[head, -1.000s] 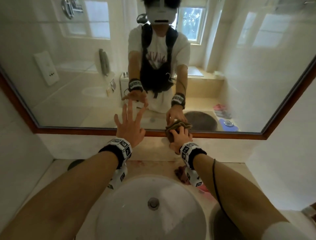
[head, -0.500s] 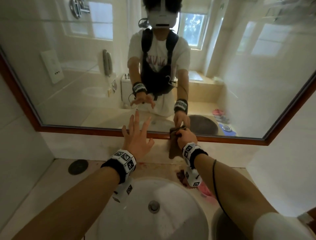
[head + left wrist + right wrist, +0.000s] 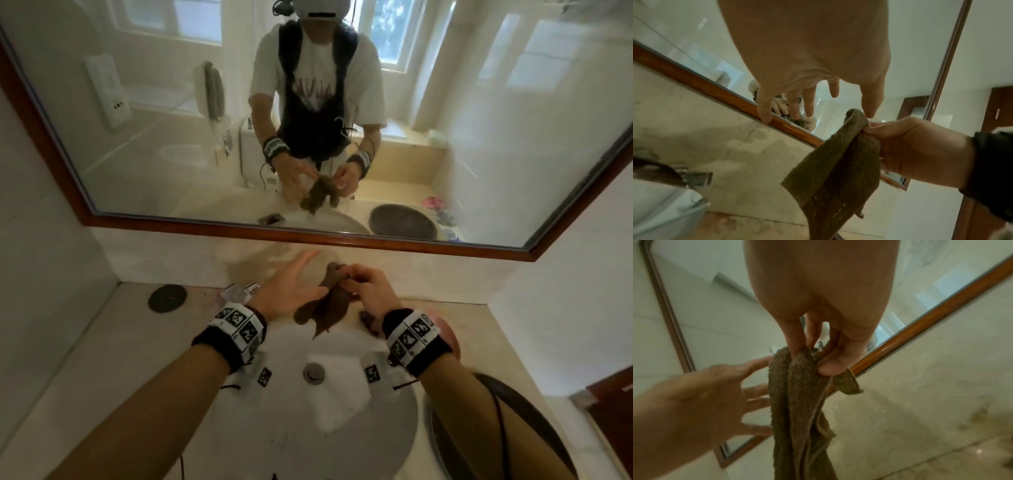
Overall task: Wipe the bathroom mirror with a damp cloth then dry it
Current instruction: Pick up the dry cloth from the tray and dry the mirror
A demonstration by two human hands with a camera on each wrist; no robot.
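Note:
A brown terry cloth (image 3: 329, 305) hangs over the white sink (image 3: 342, 428), below the wood-framed mirror (image 3: 479, 137). My right hand (image 3: 368, 291) pinches its top edge between thumb and fingers; the right wrist view shows the cloth (image 3: 797, 402) drooping in folds from that pinch. My left hand (image 3: 291, 291) is beside the cloth on its left, fingers straight and spread, holding nothing. In the left wrist view the cloth (image 3: 834, 170) dangles from the right hand (image 3: 910, 146), and the left thumb tip is close to its top corner.
A round dark cap (image 3: 167, 298) lies on the counter at the left. A dark basin (image 3: 496, 438) stands right of the sink. A dark crumpled thing (image 3: 368, 320) and something pink (image 3: 442, 325) lie by my right wrist. The drain (image 3: 313, 371) sits mid-bowl.
Both hands have come down from the mirror's lower edge to above the sink. The cloth, bunched under the right hand before, now hangs loose, and the left hand has moved in beside it.

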